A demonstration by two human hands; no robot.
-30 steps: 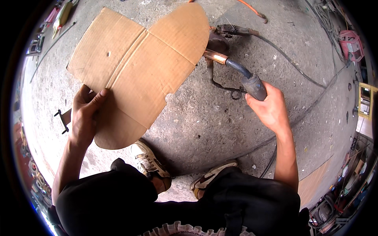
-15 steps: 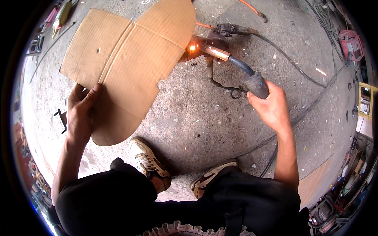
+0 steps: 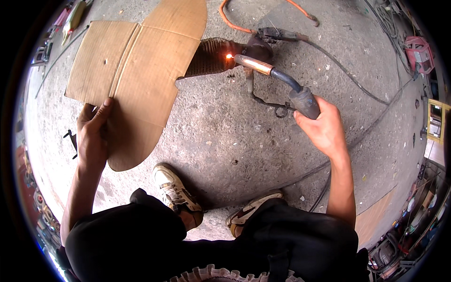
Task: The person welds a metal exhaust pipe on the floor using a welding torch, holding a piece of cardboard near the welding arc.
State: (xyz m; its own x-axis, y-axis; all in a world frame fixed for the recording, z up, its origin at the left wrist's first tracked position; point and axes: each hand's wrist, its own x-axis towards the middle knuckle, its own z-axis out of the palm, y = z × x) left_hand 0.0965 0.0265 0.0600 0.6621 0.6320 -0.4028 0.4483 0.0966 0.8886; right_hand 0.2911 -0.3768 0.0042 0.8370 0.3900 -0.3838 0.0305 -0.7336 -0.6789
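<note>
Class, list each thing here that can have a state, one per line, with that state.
Cardboard sheet: creased, held up
Left hand: closed on cardboard sheet
Welding torch: held, pointing at a glowing spot
Right hand: closed around welding torch
Ribbed part: dark, partly hidden
Orange cable: curved
Left shoe: laced

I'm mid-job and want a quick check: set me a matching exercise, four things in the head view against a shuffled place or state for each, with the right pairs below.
Column one
1. cardboard sheet
2. welding torch
3. ribbed pipe
4. orange cord

Column two
A. curved, near the top edge of the view
B. gripped by the right hand
C. dark brown, its left part hidden from view
D. held up in the left hand

Right pairs: 1-D, 2-B, 3-C, 4-A
</note>
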